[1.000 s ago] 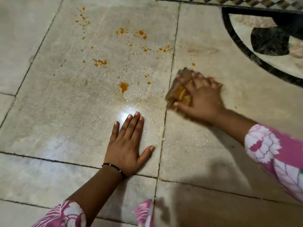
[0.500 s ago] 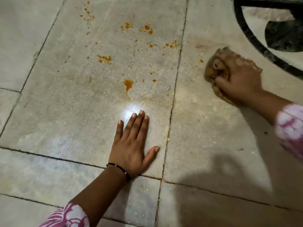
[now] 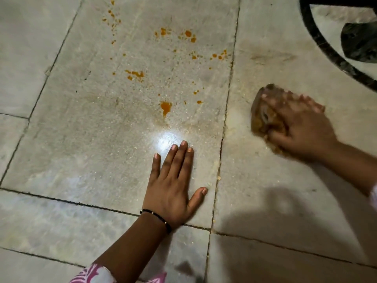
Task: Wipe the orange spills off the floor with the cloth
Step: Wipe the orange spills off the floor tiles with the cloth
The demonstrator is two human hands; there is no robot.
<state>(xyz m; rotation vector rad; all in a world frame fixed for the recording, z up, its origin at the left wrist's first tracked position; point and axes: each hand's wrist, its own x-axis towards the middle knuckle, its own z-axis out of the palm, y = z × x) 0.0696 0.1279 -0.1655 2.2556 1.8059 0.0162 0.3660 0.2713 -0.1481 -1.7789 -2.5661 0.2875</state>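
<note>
Orange spills (image 3: 165,107) dot the grey stone floor (image 3: 81,119), with more spots at the top of the same tile and near the joint to its right. My right hand (image 3: 299,129) presses a brown, orange-stained cloth (image 3: 263,117) on the tile to the right of the spills; the hand is blurred by motion. My left hand (image 3: 173,186) lies flat on the floor with fingers spread, just below a bright light patch and the largest orange spot. It holds nothing.
A dark curved inlay band (image 3: 326,50) crosses the floor at the top right. Dark grout lines (image 3: 224,123) divide the tiles. Pink patterned sleeves show at the bottom edge (image 3: 91,274). A shadow falls on the lower right tile.
My right hand with the cloth went up and right, away from the joint, then came back down the right tile. The small orange spot right of the joint is gone. My left hand stayed put.
</note>
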